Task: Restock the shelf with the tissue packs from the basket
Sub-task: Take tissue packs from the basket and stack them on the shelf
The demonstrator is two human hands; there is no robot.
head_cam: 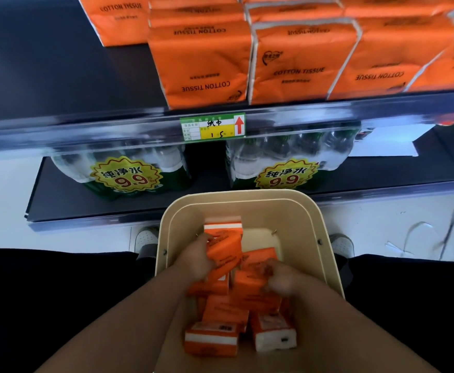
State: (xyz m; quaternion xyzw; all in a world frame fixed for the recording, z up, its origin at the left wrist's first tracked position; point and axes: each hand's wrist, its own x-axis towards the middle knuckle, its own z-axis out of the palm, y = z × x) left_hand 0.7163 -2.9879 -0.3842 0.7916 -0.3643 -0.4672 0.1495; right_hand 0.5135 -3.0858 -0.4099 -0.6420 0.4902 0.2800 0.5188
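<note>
– Below the tissue shelf (85, 127) of a shop aisle, what does the head view catch?
– A person stands over a cream basket (182, 224) with both bare hands down inside it. The left hand (196, 261) grips one small orange tissue pack (224, 251), fingers wrapped round its side, the pack tilted up off the pile. The right hand (282, 282) curls its fingers over the edge of a second pack (248, 288) just beside it. Blur makes it hard to say how firm that hold is.
– How far along is the restocking?
– Early or midway, by the look of it. The loose packs (212, 340) lie jumbled in the basket, piled toward its near wall, with bare floor showing at the far end. None is on its way up yet. Above, large orange COTTON TISSUE bundles (207, 68) fill the middle and right of the shelf, while dark board shows at its left.
– And around them?
– A green-and-yellow price tag (212, 127) with a red arrow sits on the shelf edge. Bottled-water multipacks (128, 173) stand on the tier below, and two pale shoes (146, 238) flank the basket.
– What is left?
– Nearly everything in the basket, it seems: lift, carry up, place.
</note>
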